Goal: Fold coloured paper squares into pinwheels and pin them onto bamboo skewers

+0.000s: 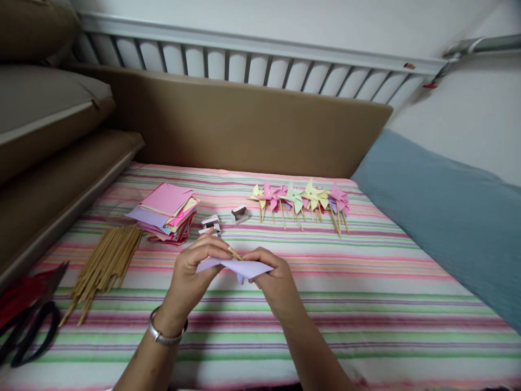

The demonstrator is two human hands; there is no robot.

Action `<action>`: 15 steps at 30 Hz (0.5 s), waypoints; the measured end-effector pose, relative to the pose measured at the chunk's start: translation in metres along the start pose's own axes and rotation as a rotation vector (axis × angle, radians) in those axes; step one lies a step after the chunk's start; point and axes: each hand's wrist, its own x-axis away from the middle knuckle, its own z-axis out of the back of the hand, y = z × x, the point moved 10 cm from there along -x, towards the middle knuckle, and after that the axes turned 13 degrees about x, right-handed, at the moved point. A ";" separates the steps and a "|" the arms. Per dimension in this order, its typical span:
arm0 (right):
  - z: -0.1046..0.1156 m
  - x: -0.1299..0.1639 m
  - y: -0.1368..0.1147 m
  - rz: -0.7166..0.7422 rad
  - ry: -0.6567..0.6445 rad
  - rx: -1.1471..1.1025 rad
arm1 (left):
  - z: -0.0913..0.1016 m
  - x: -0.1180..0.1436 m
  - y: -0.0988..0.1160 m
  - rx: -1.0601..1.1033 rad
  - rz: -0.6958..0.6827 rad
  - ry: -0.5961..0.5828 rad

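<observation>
Both hands meet above the striped sheet (366, 304), working one folded piece of lilac paper (238, 267). Left hand (193, 271), with a silver bracelet (165, 334) at the wrist, has its fingers curled over the paper's left end, thumb and forefinger pressed together on it. Right hand (273, 279) pinches the paper's right end from below and holds a thin wooden stick (235, 253) whose tip pokes up between the two hands, touching the paper's upper edge.

Just beyond the hands lie a few small white bits (211, 224) and a little grey open box (240, 214); what the bits are is too small to tell. Left of those sits a loose stack of coloured paper squares (166, 213), pink on top. Nearer and further left, a bundle of bamboo sticks (106, 263) lies fanned on the sheet. At the far left edge rest black-handled scissors (30, 326). Well beyond the hands to the right, a row of finished paper pinwheels (303, 200) in yellow, pink and green lies on its sticks. A blue blanket (448, 217) borders the sheet on the right, and a brown padded headboard (244, 125) stands behind.
</observation>
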 end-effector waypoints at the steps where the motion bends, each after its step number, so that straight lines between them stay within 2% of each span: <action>1: 0.000 0.000 0.000 -0.003 0.003 0.003 | 0.000 0.000 0.000 -0.004 0.005 0.000; 9: 0.001 0.000 -0.003 0.006 0.008 0.022 | 0.002 -0.001 -0.003 0.013 0.027 0.029; 15: 0.003 0.000 -0.012 0.049 0.018 0.057 | 0.004 -0.001 -0.010 0.091 0.098 0.071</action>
